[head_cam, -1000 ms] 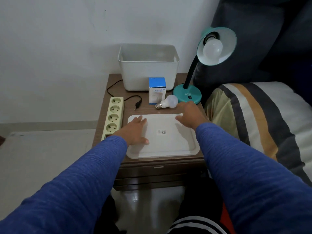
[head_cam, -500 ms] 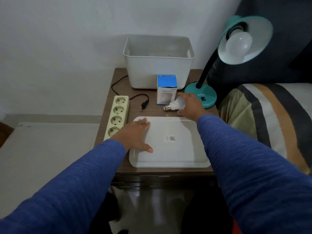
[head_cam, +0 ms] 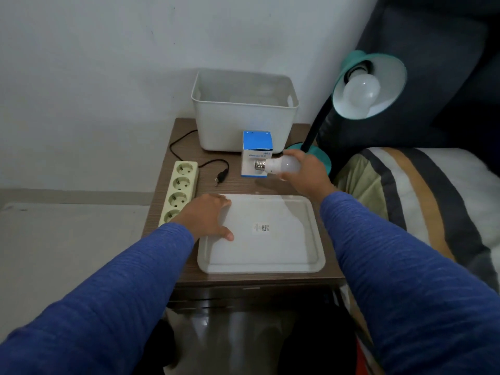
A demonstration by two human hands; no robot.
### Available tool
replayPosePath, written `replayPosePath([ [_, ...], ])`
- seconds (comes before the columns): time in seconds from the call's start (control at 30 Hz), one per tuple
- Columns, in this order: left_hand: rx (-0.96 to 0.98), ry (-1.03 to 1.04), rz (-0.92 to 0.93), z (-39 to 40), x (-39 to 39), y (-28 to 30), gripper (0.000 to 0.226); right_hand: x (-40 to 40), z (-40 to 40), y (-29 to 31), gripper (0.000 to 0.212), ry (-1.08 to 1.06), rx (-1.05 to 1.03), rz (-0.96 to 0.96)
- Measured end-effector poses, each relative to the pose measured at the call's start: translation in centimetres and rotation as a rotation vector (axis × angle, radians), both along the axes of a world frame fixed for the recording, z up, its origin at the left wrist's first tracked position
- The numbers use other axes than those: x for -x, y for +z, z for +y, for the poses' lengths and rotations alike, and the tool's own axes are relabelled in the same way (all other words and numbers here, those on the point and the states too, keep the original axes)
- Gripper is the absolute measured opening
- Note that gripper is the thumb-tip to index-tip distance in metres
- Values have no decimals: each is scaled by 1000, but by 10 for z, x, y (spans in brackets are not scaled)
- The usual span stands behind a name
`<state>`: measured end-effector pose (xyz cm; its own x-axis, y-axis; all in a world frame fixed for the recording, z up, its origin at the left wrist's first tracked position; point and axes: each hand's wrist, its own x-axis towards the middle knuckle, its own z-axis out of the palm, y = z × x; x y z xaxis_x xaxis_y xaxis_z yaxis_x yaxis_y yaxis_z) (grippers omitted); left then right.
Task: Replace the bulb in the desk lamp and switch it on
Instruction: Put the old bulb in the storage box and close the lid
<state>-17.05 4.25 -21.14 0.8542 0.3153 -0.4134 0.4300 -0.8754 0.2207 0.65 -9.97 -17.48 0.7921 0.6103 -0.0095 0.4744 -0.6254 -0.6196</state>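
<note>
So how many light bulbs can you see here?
2: one bulb held in the right hand above the table, another bulb screwed into the teal lamp. The box may hide more.

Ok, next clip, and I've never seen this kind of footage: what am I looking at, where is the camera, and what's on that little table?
There is no machine here: a camera worn on a person's head looks down at their two bare hands in blue sleeves. The right hand holds a loose white bulb sideways above the wooden bedside table, screw base pointing left. The left hand lies flat on the near-left part of a white tray. Also on the table: a four-socket power strip, an unplugged black plug, a blue and white box, a white plastic bin and a teal desk lamp with a bulb fitted, unlit.
</note>
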Motion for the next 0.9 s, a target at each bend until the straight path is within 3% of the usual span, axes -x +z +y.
replayPosePath([
  [0.23,51,29,-25,11,-8,1,109,-5,23,54,70,-69,-349,192],
  [0.37,107,22,25,20,-14,-2,115,-20,52,78,68,-60,-428,213],
  [0.63,120,28,12,30,-17,-14,117,-71,115,95,70,-55,-371,169],
  [0.9,67,16,59,32,-22,-12,116,-101,153,85,66,-2,-125,133],
])
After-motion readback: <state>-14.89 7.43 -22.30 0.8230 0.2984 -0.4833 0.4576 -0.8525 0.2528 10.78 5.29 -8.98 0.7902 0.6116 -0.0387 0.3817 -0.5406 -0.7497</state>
